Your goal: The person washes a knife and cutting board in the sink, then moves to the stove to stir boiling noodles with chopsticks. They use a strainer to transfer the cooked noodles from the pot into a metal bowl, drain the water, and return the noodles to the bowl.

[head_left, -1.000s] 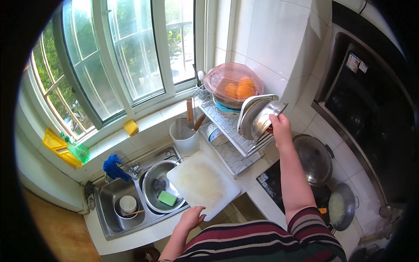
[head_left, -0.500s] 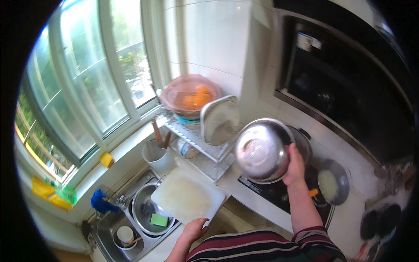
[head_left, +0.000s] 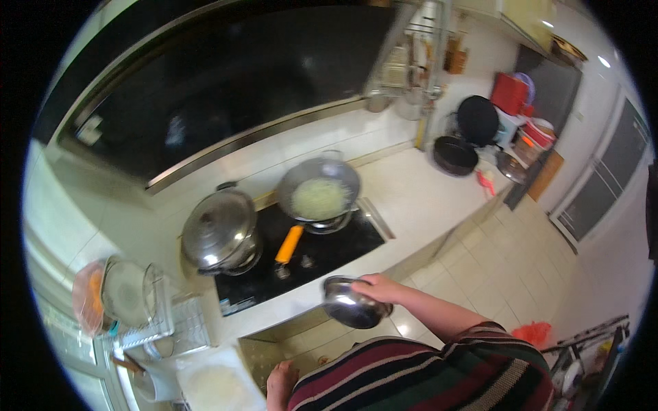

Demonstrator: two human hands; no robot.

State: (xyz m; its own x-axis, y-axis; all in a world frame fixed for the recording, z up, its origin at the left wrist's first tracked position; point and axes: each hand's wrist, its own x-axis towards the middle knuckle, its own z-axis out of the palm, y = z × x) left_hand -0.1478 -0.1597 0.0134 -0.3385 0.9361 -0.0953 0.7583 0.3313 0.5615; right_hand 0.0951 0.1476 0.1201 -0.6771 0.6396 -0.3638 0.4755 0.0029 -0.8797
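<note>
A home kitchen; black hob (head_left: pixel 301 257) with wok (head_left: pixel 319 192), lidded pot (head_left: pixel 219 229), dish rack (head_left: pixel 147 312).

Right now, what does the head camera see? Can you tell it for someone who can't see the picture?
A person's right hand holds a shiny round steel bowl at the edge of a white counter, by a black stovetop. On the stovetop sit an orange-handled wok of pale food and a lidded steel pot. The left hand hangs low.

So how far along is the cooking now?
Done: pale food already sits in the frying pan on the stove. In hand: the right hand holds a steel bowl near the counter edge. Left: the bowl looks empty, and the food is not yet in it.
</note>
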